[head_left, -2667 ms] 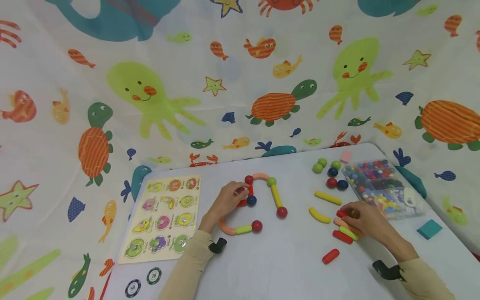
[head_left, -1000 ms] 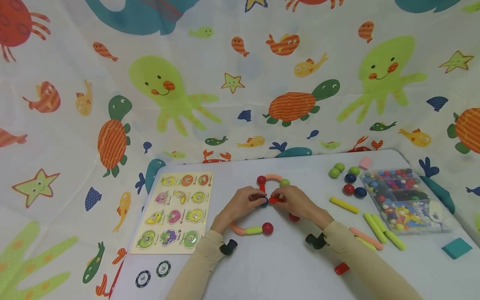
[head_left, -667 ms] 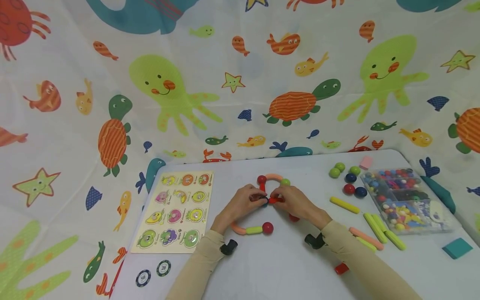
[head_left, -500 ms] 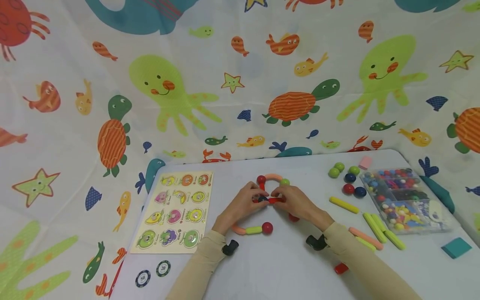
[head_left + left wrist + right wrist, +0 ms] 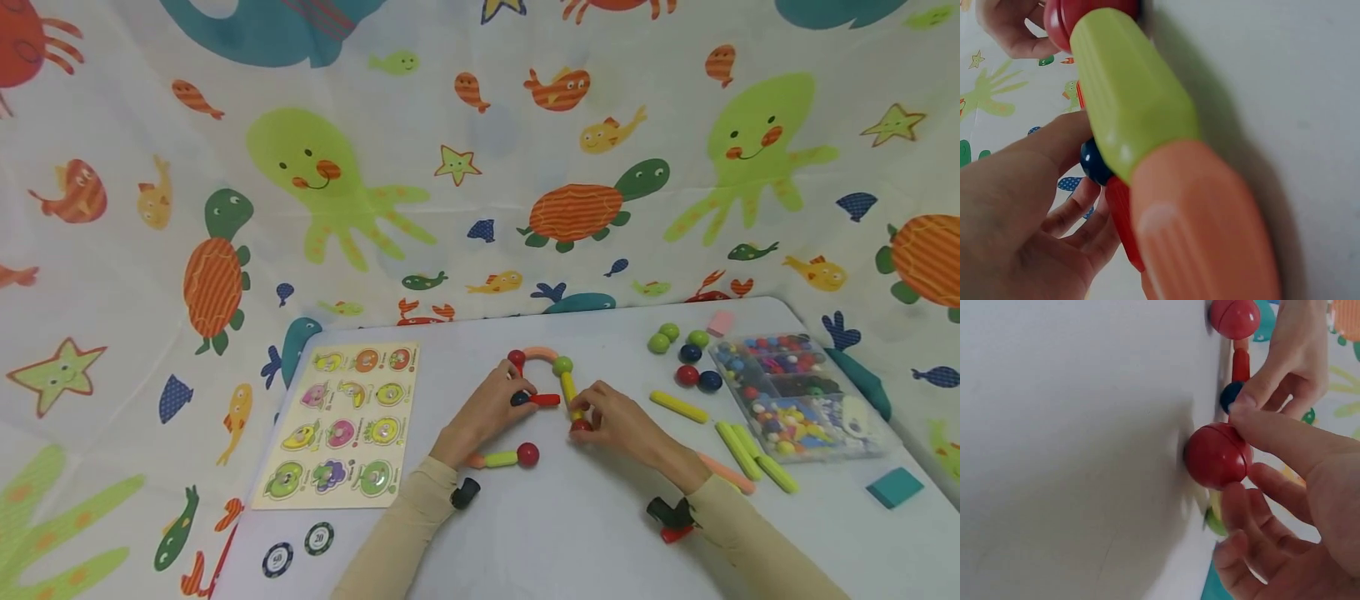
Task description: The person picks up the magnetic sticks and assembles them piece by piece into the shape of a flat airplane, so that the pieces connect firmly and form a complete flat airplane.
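My left hand [image 5: 491, 410] pinches a dark blue ball [image 5: 519, 398] between thumb and fingers. A short red rod [image 5: 546, 400] sticks out rightward from that ball. My right hand [image 5: 618, 421] holds a red ball [image 5: 1216, 456] at the near end of a yellow rod [image 5: 568, 387]. The yellow rod runs up to a green ball [image 5: 562, 364]. From there a peach curved rod [image 5: 542, 352] leads to another red ball [image 5: 516, 357]. Close to the left wrist camera lies a light-green rod [image 5: 1129, 87] joined to a peach curved piece [image 5: 1197, 219]; a red ball ends this arm.
On the right lie loose yellow rods [image 5: 678, 407], green, blue and red balls [image 5: 687, 376], and a divided box of beads [image 5: 802, 400]. A teal block [image 5: 895, 487] is near the right edge. On the left are a fruit puzzle board [image 5: 337, 425] and two round chips [image 5: 318, 538].
My right hand brought a red rod from the right to the blue ball, let go of it, then moved right and nearer to the red ball. My left hand stays at the blue ball.
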The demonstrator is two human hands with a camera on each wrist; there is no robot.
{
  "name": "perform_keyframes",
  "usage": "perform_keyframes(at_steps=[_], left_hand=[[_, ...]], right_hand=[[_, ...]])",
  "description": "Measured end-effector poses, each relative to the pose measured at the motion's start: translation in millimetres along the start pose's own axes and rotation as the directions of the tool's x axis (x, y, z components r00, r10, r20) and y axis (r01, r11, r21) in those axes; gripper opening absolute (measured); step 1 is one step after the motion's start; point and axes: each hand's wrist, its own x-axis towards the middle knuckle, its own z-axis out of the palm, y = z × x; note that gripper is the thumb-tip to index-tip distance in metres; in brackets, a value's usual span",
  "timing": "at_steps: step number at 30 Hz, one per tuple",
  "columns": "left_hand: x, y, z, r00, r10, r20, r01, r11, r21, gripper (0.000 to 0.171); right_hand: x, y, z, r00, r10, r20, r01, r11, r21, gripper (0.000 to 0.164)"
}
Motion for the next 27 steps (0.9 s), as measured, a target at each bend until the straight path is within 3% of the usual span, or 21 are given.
perform_keyframes(at_steps=[4,10,16,27], left_hand=[[0.7,-1.5,1.2,1.000,-0.004,-0.001,0.004,1.000,0.010,0.027],[2.0,-1.6,1.7,0.999,-0.037,0.014,0.037,0.999,-0.023,0.027],[3.1,-2.2,1.5,1.000,-0.024,0.013,0.024,0.999,-0.043,0.024],[2.3,-0.7,0.0,1.000,-0.018,0.009,0.017,0.999,0.030,0.027]], right_hand=[[-2.1,1.4,2.3,1.000,-0.022,0.014,0.022,1.000,-0.016,0.039],[4.5,4.6,4.5,0.999,-0.032,-0.033,0.031,0.999,-0.032,0.035],[12.2,8.8,4.7,0.997,-0.046,-0.065,0.046,0.999,-0.003,0.030],[22.9,7.6,5.4,0.994,-0.038,-0.106,0.040,0.999,0.013,0.031]])
